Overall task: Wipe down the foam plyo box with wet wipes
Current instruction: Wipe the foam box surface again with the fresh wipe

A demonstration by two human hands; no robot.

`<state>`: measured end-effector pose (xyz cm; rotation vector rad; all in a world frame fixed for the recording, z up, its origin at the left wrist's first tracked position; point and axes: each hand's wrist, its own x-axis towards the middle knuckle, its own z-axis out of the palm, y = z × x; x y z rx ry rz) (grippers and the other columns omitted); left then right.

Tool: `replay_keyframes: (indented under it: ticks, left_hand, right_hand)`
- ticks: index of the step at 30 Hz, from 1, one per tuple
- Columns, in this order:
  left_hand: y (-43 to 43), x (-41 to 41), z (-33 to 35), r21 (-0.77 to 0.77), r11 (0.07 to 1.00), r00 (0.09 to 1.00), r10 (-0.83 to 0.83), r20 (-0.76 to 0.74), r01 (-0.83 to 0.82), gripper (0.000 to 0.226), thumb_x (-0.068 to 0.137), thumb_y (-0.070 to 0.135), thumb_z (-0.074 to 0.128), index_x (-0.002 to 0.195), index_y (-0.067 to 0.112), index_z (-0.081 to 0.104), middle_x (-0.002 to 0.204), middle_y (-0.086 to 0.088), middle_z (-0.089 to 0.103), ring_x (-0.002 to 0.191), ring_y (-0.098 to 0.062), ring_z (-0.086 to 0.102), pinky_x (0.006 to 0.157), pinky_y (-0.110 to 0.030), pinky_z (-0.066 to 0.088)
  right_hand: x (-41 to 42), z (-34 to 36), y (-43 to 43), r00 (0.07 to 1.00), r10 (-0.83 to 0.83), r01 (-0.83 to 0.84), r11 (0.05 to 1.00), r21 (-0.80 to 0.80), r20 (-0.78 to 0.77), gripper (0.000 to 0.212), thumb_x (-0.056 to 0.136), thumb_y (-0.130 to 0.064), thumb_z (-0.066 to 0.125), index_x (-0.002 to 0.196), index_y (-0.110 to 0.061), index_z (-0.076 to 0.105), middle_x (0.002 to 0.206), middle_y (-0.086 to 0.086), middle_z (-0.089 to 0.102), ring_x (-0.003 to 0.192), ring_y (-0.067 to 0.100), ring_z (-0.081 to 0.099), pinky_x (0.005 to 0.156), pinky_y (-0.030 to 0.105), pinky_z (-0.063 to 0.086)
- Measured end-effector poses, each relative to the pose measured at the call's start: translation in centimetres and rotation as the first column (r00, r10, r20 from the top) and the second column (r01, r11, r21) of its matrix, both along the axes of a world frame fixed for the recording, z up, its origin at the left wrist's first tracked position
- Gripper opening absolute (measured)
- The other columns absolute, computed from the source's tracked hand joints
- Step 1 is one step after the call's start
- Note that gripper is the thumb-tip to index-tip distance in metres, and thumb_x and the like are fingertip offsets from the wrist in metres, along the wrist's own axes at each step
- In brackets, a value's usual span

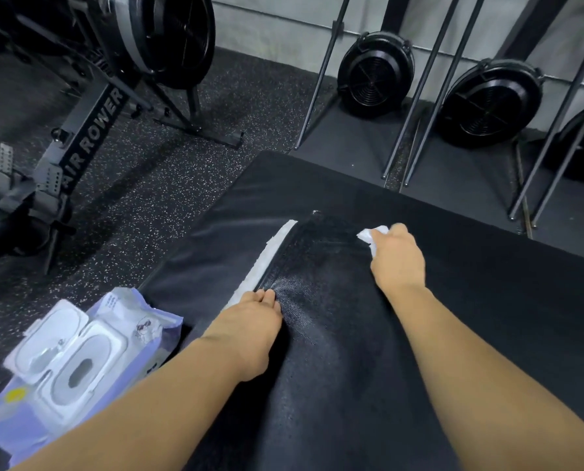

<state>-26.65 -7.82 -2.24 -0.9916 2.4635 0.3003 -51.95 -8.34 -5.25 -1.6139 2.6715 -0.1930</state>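
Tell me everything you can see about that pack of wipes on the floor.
The pack is a soft lilac plastic pouch with a rigid white flip lid. The lid stands open and shows a dark oval slot, with no wipe poking out. A round yellow sticker sits near its near corner and a small drawing is printed at its far end. It lies on the speckled floor, just left of the box; whether they touch is unclear. The left arm hides its near edge.
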Motion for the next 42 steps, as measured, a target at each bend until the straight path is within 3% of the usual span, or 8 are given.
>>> replay_keyframes:
  ticks: [4, 9, 17, 20, 24, 31, 37, 42]
  left_hand:
    - [0.0, 0.4, -0.3, 0.018, 1.0, 0.998, 0.024, -0.066, -0.023, 0.08, 0.091, 0.016, 0.054, 0.154, 0.005, 0.005, 0.162, -0.01, -0.001, 0.149, -0.023, 0.001, 0.121, -0.028, 0.009]
    - [0.0, 0.7, -0.5, 0.034, 0.999, 0.993, 0.042, -0.107, -0.038, 0.082, 0.091, 0.015, 0.055, 0.154, 0.008, 0.004, 0.162, -0.007, -0.002, 0.149, -0.022, -0.001, 0.12, -0.026, 0.007]
    - [0.0, 0.6, -0.4, 0.024, 0.999, 0.996, 0.023, -0.083, -0.021, 0.083, 0.09, 0.019, 0.057, 0.154, 0.005, 0.006, 0.162, -0.011, 0.001, 0.149, -0.025, 0.002, 0.12, -0.027, 0.01]
    - [0.1, 0.5, -0.3, 0.031, 0.999, 0.997, 0.036, -0.069, -0.034, 0.084, 0.09, 0.018, 0.058, 0.154, 0.005, 0.005, 0.162, -0.01, 0.0, 0.149, -0.024, 0.002, 0.12, -0.029, 0.014]
    - [0.3, 0.4, -0.4, 0.033, 0.998, 0.996, 0.057, -0.075, -0.055, 0.084, 0.091, 0.017, 0.057, 0.154, 0.007, 0.004, 0.162, -0.007, -0.003, 0.149, -0.022, 0.0, 0.119, -0.028, 0.015]
    - [0.2, 0.9, -0.7, 0.017, 1.0, 0.995, 0.027, -0.093, -0.025, 0.084, 0.092, 0.022, 0.057, 0.154, 0.007, 0.003, 0.162, -0.008, -0.004, 0.149, -0.022, -0.003, 0.119, -0.026, 0.007]
    - [0.1, 1.0, -0.9, 0.045, 0.998, 0.992, 0.043, -0.116, -0.038, 0.085, 0.09, 0.019, 0.058, 0.154, 0.007, 0.003, 0.162, -0.007, -0.004, 0.149, -0.022, -0.004, 0.121, -0.03, 0.01]
    - [0.0, 1.1, -1.0, 0.049, 0.998, 0.994, 0.036, -0.104, -0.031, 0.085, 0.09, 0.017, 0.057, 0.154, 0.006, 0.003, 0.162, -0.008, -0.004, 0.149, -0.023, -0.003, 0.121, -0.033, 0.013]
  right_hand:
    - [-2.3, -0.3, 1.4, 0.992, -0.123, 0.123, 0.992, -0.006, 0.028, 0.033, 0.092, -0.003, 0.05, 0.121, -0.01, 0.063, 0.103, 0.011, 0.039, 0.082, 0.024, 0.041, 0.063, 0.031, 0.037]
    - [1.5, -0.3, -0.6, 0.957, -0.254, 0.263, 0.964, -0.05, 0.142, 0.035, 0.093, -0.006, 0.053, 0.124, -0.015, 0.064, 0.125, 0.014, 0.045, 0.104, 0.032, 0.053, 0.075, 0.033, 0.041]
    - [12.7, -0.3, -1.0, 0.979, 0.036, -0.013, 0.993, -0.117, 0.2, 0.039, 0.088, -0.003, 0.051, 0.121, -0.023, 0.058, 0.122, 0.006, 0.045, 0.104, 0.025, 0.05, 0.073, 0.029, 0.037]
    - [12.4, -0.3, -0.1, 0.958, 0.238, -0.224, 0.969, -0.105, 0.161, 0.046, 0.092, -0.007, 0.051, 0.134, -0.023, 0.049, 0.125, 0.002, 0.043, 0.108, 0.022, 0.045, 0.071, 0.028, 0.033]
    - [8.3, 0.2, 0.5, 0.924, 0.382, -0.381, 0.924, -0.033, 0.022, 0.033, 0.092, -0.012, 0.055, 0.124, -0.022, 0.055, 0.109, 0.004, 0.047, 0.1, 0.024, 0.044, 0.068, 0.031, 0.028]
    - [0.4, 0.3, 2.8, 0.994, 0.108, -0.108, 0.994, -0.016, 0.012, 0.035, 0.096, -0.014, 0.052, 0.129, -0.021, 0.059, 0.109, 0.009, 0.047, 0.102, 0.027, 0.045, 0.075, 0.036, 0.048]
    - [0.9, 0.2, 1.9, 0.978, -0.195, 0.196, 0.981, -0.007, 0.077, 0.035, 0.095, -0.009, 0.052, 0.128, -0.016, 0.061, 0.117, 0.014, 0.046, 0.105, 0.03, 0.047, 0.07, 0.034, 0.04]
    - [5.8, -0.4, 1.7, 0.976, -0.179, 0.187, 0.981, -0.056, 0.12, 0.037, 0.091, -0.006, 0.052, 0.123, -0.021, 0.061, 0.122, 0.011, 0.047, 0.105, 0.029, 0.048, 0.072, 0.03, 0.035]
